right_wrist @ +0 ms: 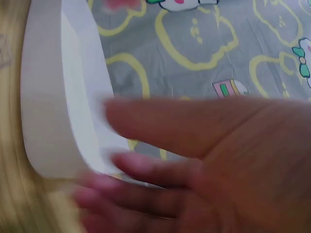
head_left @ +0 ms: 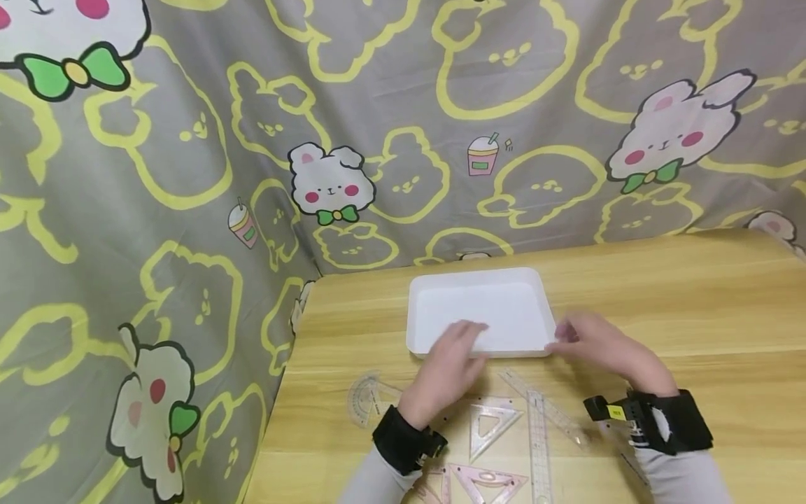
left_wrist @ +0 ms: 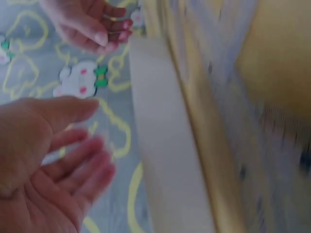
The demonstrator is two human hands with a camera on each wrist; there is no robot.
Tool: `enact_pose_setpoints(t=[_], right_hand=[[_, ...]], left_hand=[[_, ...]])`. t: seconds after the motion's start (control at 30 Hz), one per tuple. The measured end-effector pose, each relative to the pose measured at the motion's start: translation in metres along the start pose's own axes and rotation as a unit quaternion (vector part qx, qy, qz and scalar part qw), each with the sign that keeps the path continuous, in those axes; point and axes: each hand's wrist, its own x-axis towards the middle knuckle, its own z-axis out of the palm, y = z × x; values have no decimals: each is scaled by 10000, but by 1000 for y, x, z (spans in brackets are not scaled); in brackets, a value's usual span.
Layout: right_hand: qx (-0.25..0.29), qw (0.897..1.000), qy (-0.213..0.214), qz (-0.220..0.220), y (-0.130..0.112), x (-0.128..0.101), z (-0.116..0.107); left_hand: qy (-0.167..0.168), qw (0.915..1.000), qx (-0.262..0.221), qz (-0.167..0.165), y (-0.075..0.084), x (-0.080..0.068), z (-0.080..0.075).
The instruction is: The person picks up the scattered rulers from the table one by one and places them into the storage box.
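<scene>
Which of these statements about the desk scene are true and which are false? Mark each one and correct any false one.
1. The white tray is empty. True.
2. The left hand grips a ruler. False: it holds nothing and hovers at the tray's near edge with fingers extended.
3. Clear rulers and set squares lie on the wooden table nearer the person than the tray. True.
4. The right hand is far from the tray. False: it is at the tray's near right corner.
5. A red cloth hangs behind the table. False: it is a grey cartoon-print cloth.

L hand & R hand both fwd, fingers relaxed.
</scene>
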Motion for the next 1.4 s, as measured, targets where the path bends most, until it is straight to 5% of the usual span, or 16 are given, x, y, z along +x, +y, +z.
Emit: enact_pose_setpoints(t=[0.13,0.37,0.53,0.63,0.77,1.0,1.4], right_hand=[[17,9983,-585,61,-2,-1,1],[40,9954,-958,91,-7,-4,2],[262,9923,-1173,293,-9,-6,7],[389,9904,-1270,376,-12,-4,14],[285,9897,-1332,439,-13,1,23],[-13,9883,-1451,467,-12,7,33],[48,9877,-1505,430,-12,9,33]], left_hand=[[-507,9960,294,679,10,5,17],[-302,9862,1093,1205,20,9,33],[-1084,9753,1214,1491,26,10,36],[-1478,9667,1491,1466,29,9,40],[-1599,9627,1834,1181,31,5,41],[-1684,9709,1599,577,34,3,37],[-1945,9713,1274,512,33,3,38]])
